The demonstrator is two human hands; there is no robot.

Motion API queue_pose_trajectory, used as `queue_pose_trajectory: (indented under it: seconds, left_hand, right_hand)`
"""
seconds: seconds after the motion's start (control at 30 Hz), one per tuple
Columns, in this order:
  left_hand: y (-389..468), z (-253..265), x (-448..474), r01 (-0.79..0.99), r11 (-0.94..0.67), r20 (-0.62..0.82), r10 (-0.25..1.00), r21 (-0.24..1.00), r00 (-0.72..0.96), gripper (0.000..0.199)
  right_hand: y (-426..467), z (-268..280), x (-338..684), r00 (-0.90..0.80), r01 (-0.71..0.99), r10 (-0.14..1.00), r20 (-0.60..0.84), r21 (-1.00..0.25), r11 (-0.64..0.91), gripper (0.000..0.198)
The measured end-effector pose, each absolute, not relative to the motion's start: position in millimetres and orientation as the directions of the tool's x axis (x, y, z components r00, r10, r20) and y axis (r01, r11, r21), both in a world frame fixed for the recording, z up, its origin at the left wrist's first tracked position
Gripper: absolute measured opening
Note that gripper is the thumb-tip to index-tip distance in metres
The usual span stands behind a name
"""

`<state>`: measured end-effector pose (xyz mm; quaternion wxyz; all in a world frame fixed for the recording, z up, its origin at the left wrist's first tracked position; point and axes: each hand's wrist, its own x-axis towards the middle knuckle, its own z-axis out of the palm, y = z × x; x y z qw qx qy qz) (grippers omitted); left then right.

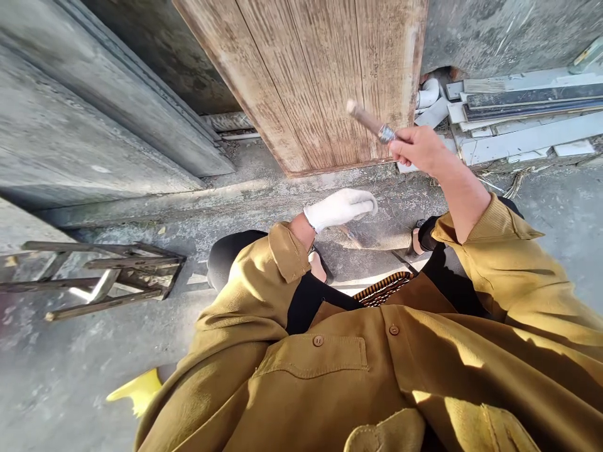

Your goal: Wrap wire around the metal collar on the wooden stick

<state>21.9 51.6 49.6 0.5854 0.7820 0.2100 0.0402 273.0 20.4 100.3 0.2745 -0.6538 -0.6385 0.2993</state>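
Note:
My right hand (417, 149) is closed round a wooden-handled tool (370, 120). Its brown shaft points up and left to a pale, slightly blurred tip, with shiny wire-like binding beside my fingers; whatever lies inside the fist is hidden. Lower and to the left, my left hand (342, 208) wears a white glove. Its fingers are bent and pressed together, and I cannot see what, if anything, they hold. Beneath that glove, between my feet, a pale brown rounded piece (384, 238) lies low near the ground, partly covered by the hand.
A weathered wooden panel (325, 81) leans on the wall ahead. White boards (513, 141) are stacked at right beside a white pipe (428, 94). At left lies a wooden stool frame (127, 270); a yellow item (141, 389) is on the concrete behind it. Woven edging (384, 290) shows beneath me.

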Motion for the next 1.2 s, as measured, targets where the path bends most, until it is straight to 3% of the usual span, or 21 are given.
queue_pose_trajectory:
  seconds: [0.07, 0.13, 0.2, 0.3, 0.37, 0.47, 0.53, 0.6, 0.67, 0.73, 0.8, 0.87, 0.97, 1.07, 1.13, 1.2]
  left_hand:
    - [50, 57, 20, 0.274, -0.285, -0.162, 0.36, 0.918, 0.919, 0.028]
    - [54, 62, 17, 0.283, -0.339, -0.106, 0.456, 0.897, 0.884, 0.028]
    - [62, 63, 12, 0.306, -0.352, -0.054, 0.574, 0.884, 0.817, 0.027]
    - [74, 61, 5, 0.345, -0.328, -0.035, 0.678, 0.88, 0.734, 0.026]
    - [79, 60, 3, 0.357, -0.311, -0.039, 0.703, 0.881, 0.71, 0.025]
    - [81, 54, 6, 0.355, -0.256, -0.074, 0.71, 0.899, 0.7, 0.023]
    - [79, 48, 11, 0.356, -0.198, -0.121, 0.702, 0.913, 0.702, 0.02]
    - [74, 40, 18, 0.351, -0.144, -0.171, 0.668, 0.925, 0.724, 0.02]
    - [66, 35, 24, 0.316, -0.115, -0.19, 0.593, 0.942, 0.782, 0.02]
    - [59, 35, 27, 0.277, -0.137, -0.176, 0.498, 0.951, 0.849, 0.023]
    - [55, 40, 27, 0.264, -0.195, -0.169, 0.401, 0.945, 0.901, 0.027]
    - [55, 47, 24, 0.254, -0.271, -0.15, 0.353, 0.928, 0.924, 0.031]
    - [63, 54, 17, 0.269, -0.371, -0.075, 0.461, 0.889, 0.884, 0.029]
    - [74, 54, 10, 0.322, -0.354, -0.059, 0.589, 0.878, 0.806, 0.026]
    - [78, 52, 7, 0.335, -0.319, -0.08, 0.607, 0.887, 0.79, 0.027]
    - [81, 52, 7, 0.336, -0.302, -0.093, 0.605, 0.892, 0.791, 0.027]
  right_hand:
    - [23, 88, 271, 0.014, 0.84, 0.995, -0.099, -0.538, -0.065, 0.021]
    - [23, 82, 267, -0.031, 0.935, 0.977, -0.211, -0.351, -0.046, 0.014]
    - [20, 81, 263, -0.123, 0.958, 0.926, -0.356, -0.287, 0.017, 0.013]
    - [15, 88, 258, -0.316, 0.915, 0.794, -0.519, -0.387, 0.111, 0.014]
    - [13, 93, 256, -0.43, 0.859, 0.711, -0.556, -0.494, 0.133, 0.014]
    - [9, 98, 253, -0.57, 0.745, 0.64, -0.514, -0.652, 0.14, 0.012]
    - [7, 101, 252, -0.601, 0.661, 0.681, -0.418, -0.739, 0.13, 0.012]
    - [7, 104, 255, -0.52, 0.596, 0.807, -0.279, -0.796, 0.11, 0.016]
    - [10, 104, 259, -0.329, 0.581, 0.933, -0.143, -0.81, 0.081, 0.024]
    - [14, 103, 264, -0.117, 0.646, 0.991, -0.062, -0.763, 0.029, 0.03]
    - [18, 99, 267, 0.025, 0.769, 0.998, -0.058, -0.637, -0.056, 0.032]
    - [20, 96, 265, 0.058, 0.887, 0.99, -0.13, -0.447, -0.111, 0.029]
    - [18, 93, 255, -0.101, 0.969, 0.904, -0.416, -0.247, -0.006, 0.021]
    - [11, 93, 244, -0.376, 0.916, 0.632, -0.678, -0.374, 0.143, 0.018]
    - [8, 94, 241, -0.513, 0.843, 0.507, -0.693, -0.518, 0.145, 0.018]
    - [6, 96, 242, -0.593, 0.773, 0.474, -0.651, -0.625, 0.11, 0.018]
